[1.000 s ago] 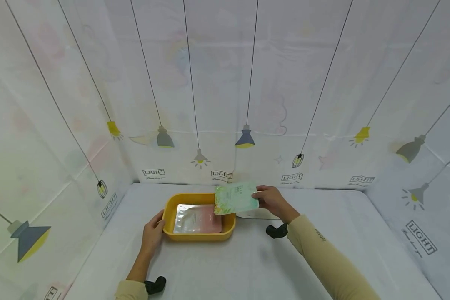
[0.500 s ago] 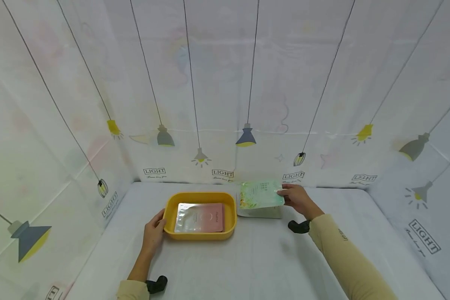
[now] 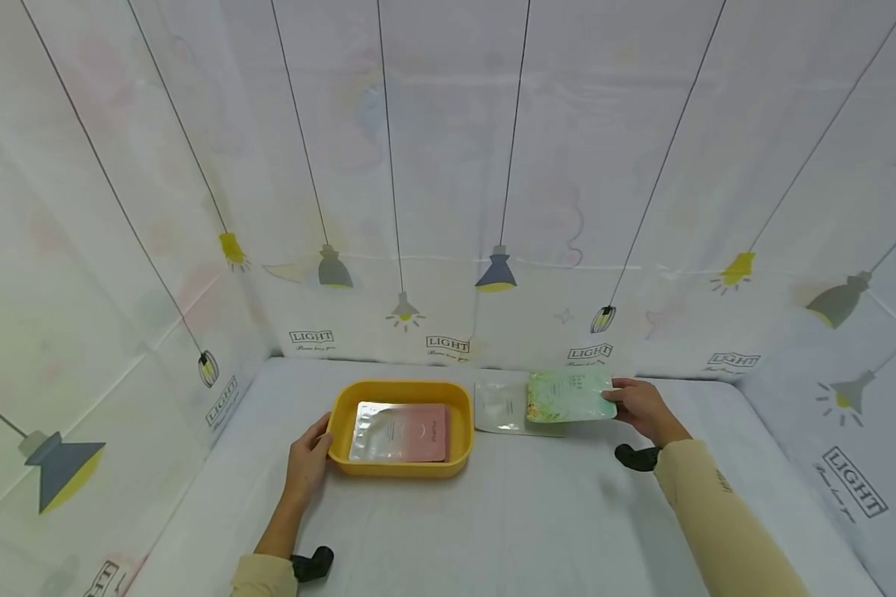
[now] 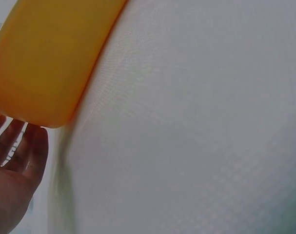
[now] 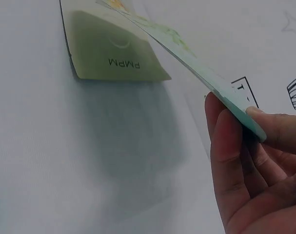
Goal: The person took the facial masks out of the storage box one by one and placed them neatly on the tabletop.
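Compared with a second ago, when it overlapped the right end of the yellow tray (image 3: 399,470), the green packet (image 3: 571,395) is now well clear of the tray, off to its right. The right hand (image 3: 642,410) has travelled with it and pinches it by its right edge between thumb and fingers. This shift leaves the left part of the pale packet (image 3: 502,408) in plain sight just beside the tray on the white table (image 3: 485,522), while the head view shows the green one covering some of its right part. The left hand (image 3: 306,468) stays at the tray's left end, and the pink-and-silver packet (image 3: 399,433) lies inside the tray as before. From the right wrist, the green packet appears almost edge-on and tilted, raised over the pale packet, with a soft shadow (image 5: 133,141) on the cloth; that view alone makes legible the lettering "PMPM" (image 5: 124,64) on the pale packet, upside down there. The left wrist view shows the tray's outer wall instead of its contents, with slightly bent, spread fingers (image 4: 36,148) whose tips touch its end. The thumb does not show clearly there, so I cannot tell whether that hand clasps the rim or merely rests against it.
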A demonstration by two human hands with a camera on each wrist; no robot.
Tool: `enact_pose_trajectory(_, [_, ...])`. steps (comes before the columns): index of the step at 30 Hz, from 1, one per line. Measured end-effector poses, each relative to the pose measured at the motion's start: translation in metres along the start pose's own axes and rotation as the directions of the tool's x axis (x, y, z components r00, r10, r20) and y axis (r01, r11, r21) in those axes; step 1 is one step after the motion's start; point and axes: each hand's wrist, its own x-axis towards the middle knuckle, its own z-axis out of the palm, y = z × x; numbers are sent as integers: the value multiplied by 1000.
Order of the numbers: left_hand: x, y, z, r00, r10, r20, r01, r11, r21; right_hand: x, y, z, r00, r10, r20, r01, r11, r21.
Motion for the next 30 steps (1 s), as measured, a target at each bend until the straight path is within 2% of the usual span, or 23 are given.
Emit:
enact_pose_trajectory(6, [1,-1,0,1000,8,-4,-8,1000,-4,0,7,-16,1000,25,-16,-25,1000,18])
enact_pose_trajectory(10, [1,-3,0,1000,28,-5,-28,1000,-3,0,12,-26,999,33,-22,-34,999,-6])
enact_pose_trajectory(17, [2,-5,0,999,32,-7,-32,999,-8,0,25,-40,995,77,-69,-79,997,-15])
enact_pose_trajectory(24, [1,0,0,1000,29,2,-29,999,-14,2,30,-49,993,73,-94,-78,996,-45])
enact_pose_trajectory(27, [0,2,0,1000,15,9,-15,1000,-19,5,30,-49,990,62,-127,-74,993,-88])
enact_pose_trajectory(30, [0,1,0,1000,13,8,-12,1000,-18,10,33,-46,978,51,-203,-78,989,-127])
